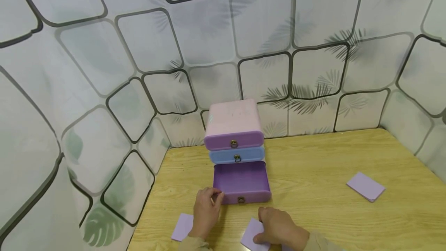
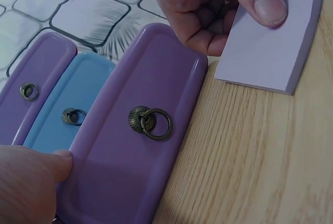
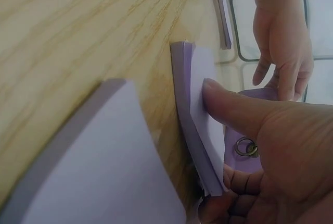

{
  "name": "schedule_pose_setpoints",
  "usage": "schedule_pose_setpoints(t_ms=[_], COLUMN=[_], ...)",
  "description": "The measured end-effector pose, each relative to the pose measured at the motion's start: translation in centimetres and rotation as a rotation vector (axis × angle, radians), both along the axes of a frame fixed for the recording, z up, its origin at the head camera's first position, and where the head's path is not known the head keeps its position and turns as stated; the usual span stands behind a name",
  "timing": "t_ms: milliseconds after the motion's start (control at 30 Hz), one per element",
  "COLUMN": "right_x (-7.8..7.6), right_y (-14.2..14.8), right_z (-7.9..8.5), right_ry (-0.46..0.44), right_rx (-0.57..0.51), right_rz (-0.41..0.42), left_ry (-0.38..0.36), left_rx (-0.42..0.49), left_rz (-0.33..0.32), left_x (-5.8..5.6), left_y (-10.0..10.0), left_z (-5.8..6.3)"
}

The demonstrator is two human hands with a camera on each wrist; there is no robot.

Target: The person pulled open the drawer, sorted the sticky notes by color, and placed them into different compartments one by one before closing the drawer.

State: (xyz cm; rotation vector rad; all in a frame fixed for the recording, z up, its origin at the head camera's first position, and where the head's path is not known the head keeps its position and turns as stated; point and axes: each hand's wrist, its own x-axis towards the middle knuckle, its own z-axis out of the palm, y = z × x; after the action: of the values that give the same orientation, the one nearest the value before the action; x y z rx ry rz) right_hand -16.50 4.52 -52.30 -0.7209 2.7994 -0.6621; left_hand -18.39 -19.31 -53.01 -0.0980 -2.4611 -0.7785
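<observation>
A small chest of drawers (image 1: pixel 233 117) stands against the wall, its purple bottom drawer (image 1: pixel 245 196) pulled out and bare inside. My left hand (image 1: pixel 206 210) holds that drawer by its front left corner; the thumb (image 2: pixel 61 164) lies on the front's edge in the left wrist view. Just in front of the drawer, my right hand (image 1: pixel 278 226) grips a stack of lilac paper (image 1: pixel 252 233). Its thumb (image 3: pixel 223 101) lies flat on the top sheet, with fingers curled under the far edge. The stack is tilted slightly up from the wooden table.
Another lilac stack (image 1: pixel 182 227) lies left of my left hand, and one more (image 1: pixel 366 186) far to the right. A further stack (image 3: pixel 114 161) sits close beside my right hand. The blue middle drawer (image 1: pixel 223 156) and purple top drawer (image 1: pixel 217 142) are closed. A patterned wall (image 1: pixel 216 84) bounds the table (image 1: pixel 313 173).
</observation>
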Motion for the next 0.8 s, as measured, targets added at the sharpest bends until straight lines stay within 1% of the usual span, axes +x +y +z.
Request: schedule_pose_setpoints(t_ms=[233,433,600,800], right_x=[0.04,0.07,-0.01,-0.35], right_y=[-0.02,-0.03,-0.04,0.09], right_z=[0.2,0.26,0.42,0.71], right_ry=[-0.013,-0.021,-0.019,-0.099], right_rx=[-0.013,-0.07,-0.109,-0.17], right_rz=[0.003,0.021,0.015,0.028], left_ry=[-0.006,-0.013,-0.016,-0.012], left_rx=[0.001,0.004,0.007,0.012], left_rz=[0.003,0.003,0.003,0.002], left_x=[-0.02,0.0,-0.03,-0.06], left_y=[-0.01,0.01,0.0,-0.01], left_z=[-0.05,-0.01,-0.04,-0.11])
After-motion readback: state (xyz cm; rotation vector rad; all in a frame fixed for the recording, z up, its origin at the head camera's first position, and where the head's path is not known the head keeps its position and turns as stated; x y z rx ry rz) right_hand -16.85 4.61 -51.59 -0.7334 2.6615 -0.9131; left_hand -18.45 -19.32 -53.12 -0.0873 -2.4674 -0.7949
